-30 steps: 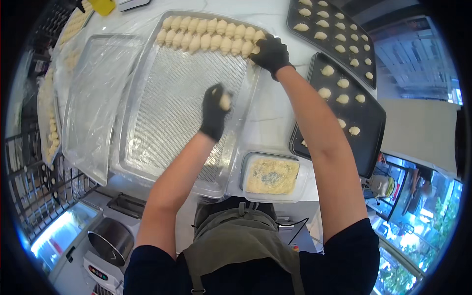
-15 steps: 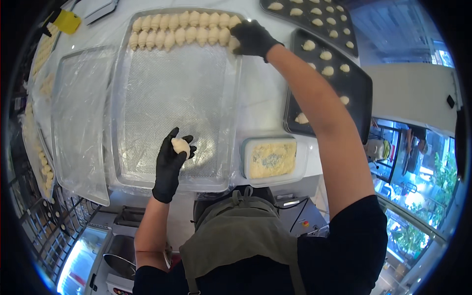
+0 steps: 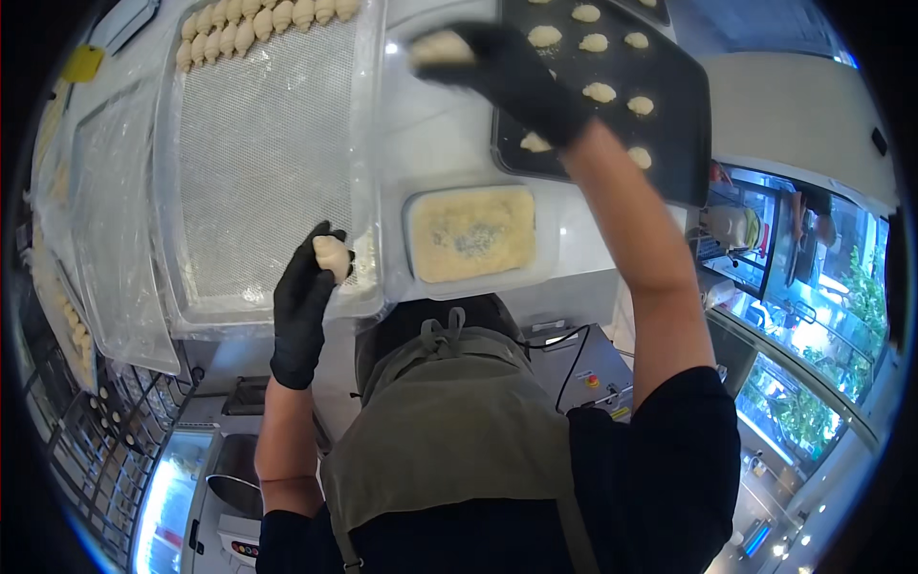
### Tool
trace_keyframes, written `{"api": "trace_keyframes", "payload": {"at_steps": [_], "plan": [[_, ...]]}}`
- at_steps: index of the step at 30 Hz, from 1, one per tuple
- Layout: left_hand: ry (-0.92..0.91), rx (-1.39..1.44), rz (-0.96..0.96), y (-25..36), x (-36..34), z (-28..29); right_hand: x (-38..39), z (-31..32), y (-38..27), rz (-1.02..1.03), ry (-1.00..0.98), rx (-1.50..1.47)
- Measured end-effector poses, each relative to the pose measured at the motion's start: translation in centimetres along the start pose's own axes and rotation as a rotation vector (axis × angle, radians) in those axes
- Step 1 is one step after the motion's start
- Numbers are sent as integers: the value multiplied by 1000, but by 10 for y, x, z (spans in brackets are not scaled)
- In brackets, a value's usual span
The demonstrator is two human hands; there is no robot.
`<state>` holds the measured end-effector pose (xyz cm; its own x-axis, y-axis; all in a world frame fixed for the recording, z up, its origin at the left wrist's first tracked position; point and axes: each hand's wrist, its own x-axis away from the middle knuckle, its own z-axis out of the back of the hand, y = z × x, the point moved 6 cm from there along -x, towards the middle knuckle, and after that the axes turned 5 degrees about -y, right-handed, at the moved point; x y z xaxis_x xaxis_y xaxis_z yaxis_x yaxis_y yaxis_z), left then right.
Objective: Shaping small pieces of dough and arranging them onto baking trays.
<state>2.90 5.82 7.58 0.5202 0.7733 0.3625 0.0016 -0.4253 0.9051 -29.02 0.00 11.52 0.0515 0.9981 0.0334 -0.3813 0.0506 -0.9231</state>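
Note:
My left hand point(image 3: 308, 298), in a black glove, holds a small unbaked croissant point(image 3: 333, 256) over the near right corner of a perforated metal tray point(image 3: 263, 153). Rows of the same pale rolls point(image 3: 244, 33) lie along that tray's far end. My right hand point(image 3: 521, 81), gloved too and smeared by motion, grips another unbaked croissant point(image 3: 443, 48) above the table between the metal tray and a black baking tray point(image 3: 669, 105). Several rolls, spaced apart, sit on the black tray. Between tray and table edge stands a plastic container point(image 3: 413, 234) of pale yellow crumbly topping point(image 3: 478, 234).
A second metal tray in clear plastic point(image 3: 120, 220) lies at the left, with more rolls point(image 3: 76, 325) beyond it. Another dark tray point(image 3: 655, 10) shows at the far right. A yellow object point(image 3: 83, 63) is at the far left. Machines with a cable point(image 3: 583, 349) stand below the table.
My right hand has come away from the end of the roll rows toward the black tray, a roll in it. My left hand still holds its roll. The whole view has shifted.

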Motion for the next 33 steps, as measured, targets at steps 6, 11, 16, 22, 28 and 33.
{"api": "trace_keyframes", "payload": {"at_steps": [6,11,16,22,28,33], "plan": [[-313,-460,-60,-49,11,-88,248,-3,27,-555,188,-936],[-242,-1198,-578,-87,-26,-163,336,8,60,-510,453,-947],[-247,-1629,-484,-90,-40,-196,359,20,72,-423,446,-680],[-253,-1643,-538,-94,-43,-186,339,25,64,-310,382,-369],[-324,-1540,-516,-104,-39,-171,320,18,58,-355,441,-319],[-404,-1470,-568,-103,-47,-175,312,7,61,-323,525,-351]]}}
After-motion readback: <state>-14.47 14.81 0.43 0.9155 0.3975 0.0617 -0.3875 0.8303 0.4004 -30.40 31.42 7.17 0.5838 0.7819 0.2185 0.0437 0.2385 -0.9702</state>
